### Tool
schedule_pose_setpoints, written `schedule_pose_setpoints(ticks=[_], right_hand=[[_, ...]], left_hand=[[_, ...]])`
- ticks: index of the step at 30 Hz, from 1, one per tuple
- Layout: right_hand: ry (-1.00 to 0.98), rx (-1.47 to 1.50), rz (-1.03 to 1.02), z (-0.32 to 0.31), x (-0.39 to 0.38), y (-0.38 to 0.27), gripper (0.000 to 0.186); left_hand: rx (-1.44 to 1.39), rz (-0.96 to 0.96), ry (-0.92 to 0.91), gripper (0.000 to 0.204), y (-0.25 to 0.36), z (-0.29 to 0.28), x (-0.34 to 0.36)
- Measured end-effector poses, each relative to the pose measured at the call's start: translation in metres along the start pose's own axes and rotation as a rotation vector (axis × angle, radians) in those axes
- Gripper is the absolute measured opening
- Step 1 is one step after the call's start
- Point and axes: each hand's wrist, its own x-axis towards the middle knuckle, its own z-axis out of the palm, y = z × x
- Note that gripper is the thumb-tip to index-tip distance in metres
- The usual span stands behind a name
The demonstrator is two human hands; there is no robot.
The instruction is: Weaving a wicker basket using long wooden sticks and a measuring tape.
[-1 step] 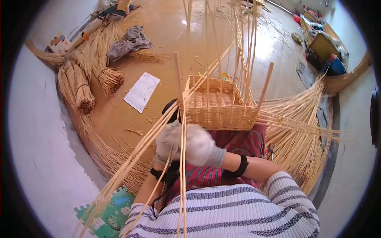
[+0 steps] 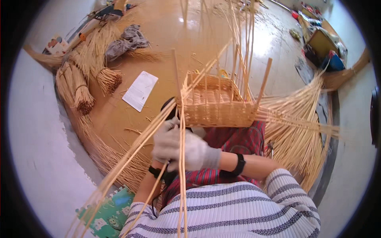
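Note:
A half-woven rectangular wicker basket (image 2: 216,105) rests on my lap over a red plaid cloth (image 2: 234,139), with upright stakes rising from its rim. Long pale willow rods (image 2: 131,156) run from its near left corner down toward the lower left. Both my hands wear light gloves. My left hand (image 2: 163,137) is closed around these rods just in front of the basket's corner. My right hand (image 2: 195,154) sits beside it, closed on a rod that runs straight down toward me. Each wrist carries a black band.
Tied bundles of rods (image 2: 79,93) lie at the left on the brown floor, near a white sheet of paper (image 2: 139,90) and a grey cloth (image 2: 127,39). Loose rods fan out at the right (image 2: 297,135). A green foam mat (image 2: 107,214) lies lower left; boxes (image 2: 321,41) stand top right.

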Motion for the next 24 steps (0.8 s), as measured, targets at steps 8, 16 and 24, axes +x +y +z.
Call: schedule_pose_setpoints(ticks=[8,16,24], right_hand=[[-0.565,-0.047,0.132,0.008,-0.022,-0.011,0.029],[-0.427,-0.042,0.258,-0.062,-0.049,-0.007,0.020],[0.598,1.068,0.625,-0.105,-0.106,0.141,0.050]], left_hand=[[0.242,0.339,-0.085,0.084,0.062,0.013,0.022],[0.255,0.424,0.251,0.056,0.060,0.028,0.061],[0.007,0.347,0.277,0.053,-0.006,0.037,0.011]])
